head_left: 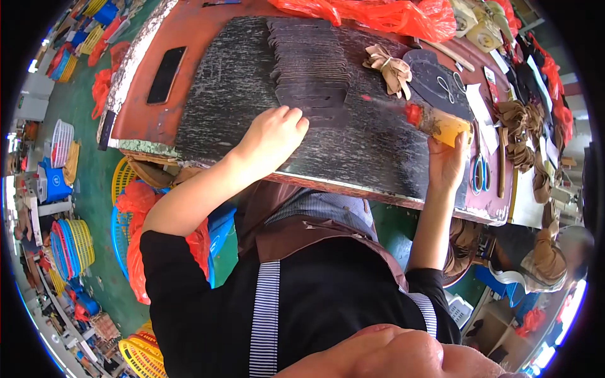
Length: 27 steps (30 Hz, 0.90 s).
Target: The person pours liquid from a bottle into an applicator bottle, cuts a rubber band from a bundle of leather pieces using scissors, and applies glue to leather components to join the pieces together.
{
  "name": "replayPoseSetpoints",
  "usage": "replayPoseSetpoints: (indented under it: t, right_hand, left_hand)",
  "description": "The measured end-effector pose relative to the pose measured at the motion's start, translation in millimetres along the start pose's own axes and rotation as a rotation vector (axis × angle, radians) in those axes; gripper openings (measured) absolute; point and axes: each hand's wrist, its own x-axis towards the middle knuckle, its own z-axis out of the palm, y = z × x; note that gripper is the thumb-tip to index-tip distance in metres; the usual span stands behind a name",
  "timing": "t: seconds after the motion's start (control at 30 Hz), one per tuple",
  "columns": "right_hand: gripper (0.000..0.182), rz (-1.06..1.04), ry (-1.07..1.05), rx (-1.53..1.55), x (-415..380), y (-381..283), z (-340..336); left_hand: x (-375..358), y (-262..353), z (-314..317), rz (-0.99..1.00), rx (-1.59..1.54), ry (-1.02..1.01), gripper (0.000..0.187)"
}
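Note:
My left hand (275, 137) is closed, fingers curled down at the near end of a column of overlapping dark, leather-like strips (309, 60). Whatever its fingertips may pinch is hidden. The strips lie fanned out on a scuffed black board (220, 82). To the right, my right hand (449, 160) grips a yellowish, translucent bottle (449, 128) with a red tip. The bottle is tilted over the board, its tip pointing left towards the strips. A loose strip (324, 118) lies just right of my left hand's fingers.
A phone (167, 74) lies at left. Beyond the board are a tied tan bundle (387, 69) and red plastic bags (391, 19). Blue-handled scissors (481, 173) lie at right, near brown pieces (520, 129). Baskets (120, 183) stand below the table edge; another person (547, 261) sits at right.

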Motion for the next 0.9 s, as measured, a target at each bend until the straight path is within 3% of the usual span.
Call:
replayPoseSetpoints:
  t: [0.1,0.37,0.47,0.53,0.6,0.7,0.8,0.83,0.9]
  right_hand:
    - [0.035,0.048,0.022,0.126,6,2,-6]
    - [0.042,0.327,-0.044,0.517,19,2,9]
    - [0.041,0.220,-0.004,0.480,24,-6,20]
    - [0.033,0.175,-0.165,0.461,27,-14,22]
    - [0.034,0.085,-0.184,0.299,30,-21,23]
    - [0.039,-0.128,-0.024,0.044,16,-29,53]
    - [0.045,-0.414,-0.215,-0.153,3,-37,80]
    - [0.048,-0.545,-0.172,-0.287,-5,-40,98]
    - [0.058,-0.874,-0.326,-0.596,-4,-47,94]
  left_hand:
    - [-5,7,0,0.008,0.046,0.050,0.035]
    - [-12,-11,11,0.035,-0.272,0.314,0.021]
    - [-17,-7,8,0.015,-0.340,0.276,0.017]
    - [-18,-10,10,0.048,-0.323,0.256,0.020]
    - [-14,-7,9,0.080,-0.316,0.238,0.023]
    - [-3,10,17,0.113,-0.301,0.206,0.027]
    - [7,32,27,0.116,-0.312,0.245,0.028]
    - [8,35,31,0.102,-0.334,0.264,0.028]
    - [5,39,34,0.066,-0.387,0.295,0.030]
